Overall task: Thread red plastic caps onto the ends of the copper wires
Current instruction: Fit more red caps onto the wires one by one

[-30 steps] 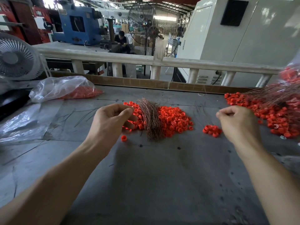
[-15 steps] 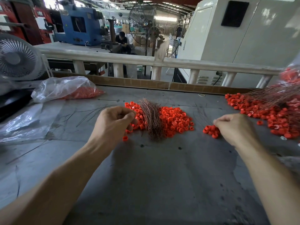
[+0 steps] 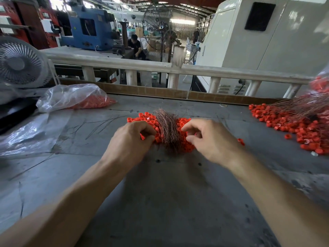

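Note:
A curved bundle of copper wires (image 3: 167,129) lies across a heap of red plastic caps (image 3: 185,147) at the table's middle. My left hand (image 3: 131,141) rests at the heap's left side with its fingers curled over the caps; what they hold is hidden. On the bundle's right side, my right hand (image 3: 211,139) has its fingers curled round a bit of red, a cap (image 3: 195,134), with thumb and forefinger almost touching the wires. A second spread of red caps (image 3: 292,127) with long copper wires (image 3: 302,107) on top lies at the far right.
A clear plastic bag of red caps (image 3: 74,97) lies at the back left, with flat plastic sheeting (image 3: 26,136) in front of it. A white fan (image 3: 19,63) stands at the left edge. A cardboard strip (image 3: 160,91) and a white railing (image 3: 213,72) bound the grey table (image 3: 169,202) at the back.
My right hand has come in from the small cap pile on the right to the wire bundle at the centre. My left hand has dropped slightly onto the heap.

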A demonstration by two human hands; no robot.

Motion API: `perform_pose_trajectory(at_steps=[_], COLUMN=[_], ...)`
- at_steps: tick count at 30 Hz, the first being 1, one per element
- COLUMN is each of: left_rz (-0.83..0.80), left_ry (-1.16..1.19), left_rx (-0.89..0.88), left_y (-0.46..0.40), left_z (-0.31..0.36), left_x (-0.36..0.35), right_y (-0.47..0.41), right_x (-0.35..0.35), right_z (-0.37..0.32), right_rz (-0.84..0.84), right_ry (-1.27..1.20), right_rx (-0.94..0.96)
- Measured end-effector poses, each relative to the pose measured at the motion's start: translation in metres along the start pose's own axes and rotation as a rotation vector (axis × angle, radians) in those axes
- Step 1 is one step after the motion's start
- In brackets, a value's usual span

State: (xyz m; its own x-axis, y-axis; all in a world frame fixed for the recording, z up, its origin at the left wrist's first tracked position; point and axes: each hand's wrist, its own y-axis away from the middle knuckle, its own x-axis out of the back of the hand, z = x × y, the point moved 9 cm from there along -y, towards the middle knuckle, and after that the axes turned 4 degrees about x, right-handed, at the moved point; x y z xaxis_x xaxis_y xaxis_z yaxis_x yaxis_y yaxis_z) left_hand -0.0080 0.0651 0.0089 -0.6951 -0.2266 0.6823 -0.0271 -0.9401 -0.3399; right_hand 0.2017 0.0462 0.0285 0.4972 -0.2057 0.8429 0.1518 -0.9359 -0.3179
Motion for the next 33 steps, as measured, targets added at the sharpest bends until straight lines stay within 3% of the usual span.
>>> perform_pose_trajectory(at_steps=[9, 21, 33], left_rz=[-0.016, 0.014, 0.178], left_ry=[0.007, -0.078, -0.086], left_rx=[-0.152, -0.124, -0.327], left_y=[0.008, 0.009, 0.027], left_z=[0.027, 0.031, 0.063], left_x=[-0.014, -0.015, 0.011], right_y=[0.007, 0.010, 0.013], right_x=[-0.013, -0.016, -0.008], right_z=[-0.022, -0.029, -0.037], right_rz=[0.092, 0.130, 0.193], right_ry=[0.027, 0.012, -0.146], right_rx=[0.167, 0.203, 0.274])
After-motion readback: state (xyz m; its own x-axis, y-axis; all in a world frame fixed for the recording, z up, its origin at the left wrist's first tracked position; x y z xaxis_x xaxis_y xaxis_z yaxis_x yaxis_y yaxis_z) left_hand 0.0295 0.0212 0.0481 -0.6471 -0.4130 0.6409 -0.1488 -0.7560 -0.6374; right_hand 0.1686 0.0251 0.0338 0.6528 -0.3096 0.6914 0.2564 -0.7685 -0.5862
